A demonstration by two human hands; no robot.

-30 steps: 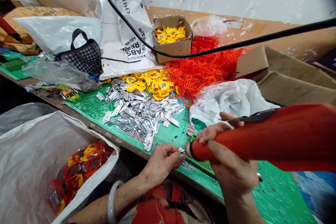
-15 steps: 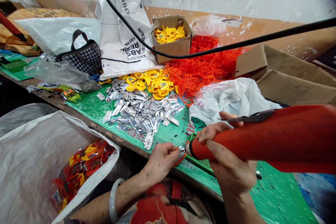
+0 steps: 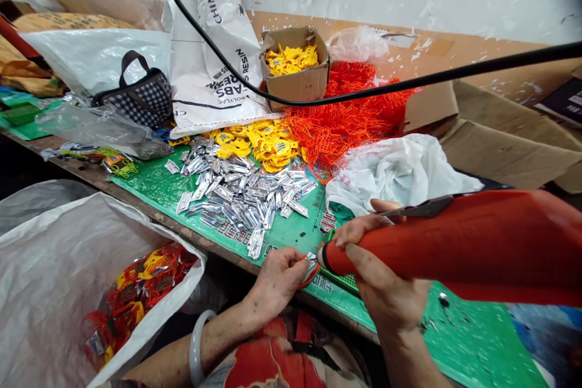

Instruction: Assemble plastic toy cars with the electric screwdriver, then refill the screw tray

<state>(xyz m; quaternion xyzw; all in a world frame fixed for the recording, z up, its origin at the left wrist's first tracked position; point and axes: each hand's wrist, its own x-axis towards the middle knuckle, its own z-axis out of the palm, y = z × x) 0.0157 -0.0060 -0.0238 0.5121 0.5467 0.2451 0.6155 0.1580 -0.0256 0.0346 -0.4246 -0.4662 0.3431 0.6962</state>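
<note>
My right hand point(image 3: 384, 282) is wrapped round a big red power tool point(image 3: 454, 245) with a black lever on top; its nose points left at the table's front edge. My left hand point(image 3: 277, 279) pinches a small red and silver piece point(image 3: 310, 267) right against the tool's nose. A pile of silver metal pieces point(image 3: 245, 194) lies on the green mat point(image 3: 154, 185) just beyond my left hand. Yellow plastic parts point(image 3: 266, 145) and a heap of orange plastic frames point(image 3: 350, 115) lie farther back.
A large clear bag point(image 3: 59, 273) at lower left holds several red and yellow assembled pieces point(image 3: 136, 285). A cardboard box point(image 3: 295, 82) of yellow parts, a white resin sack point(image 3: 213, 66), a checked handbag point(image 3: 143, 94) and a crumpled white bag point(image 3: 400, 173) stand behind. A black cable point(image 3: 364, 91) hangs across.
The tool and both hands have shifted slightly left and up in view; my left hand keeps the small piece pressed at the tool's nose.
</note>
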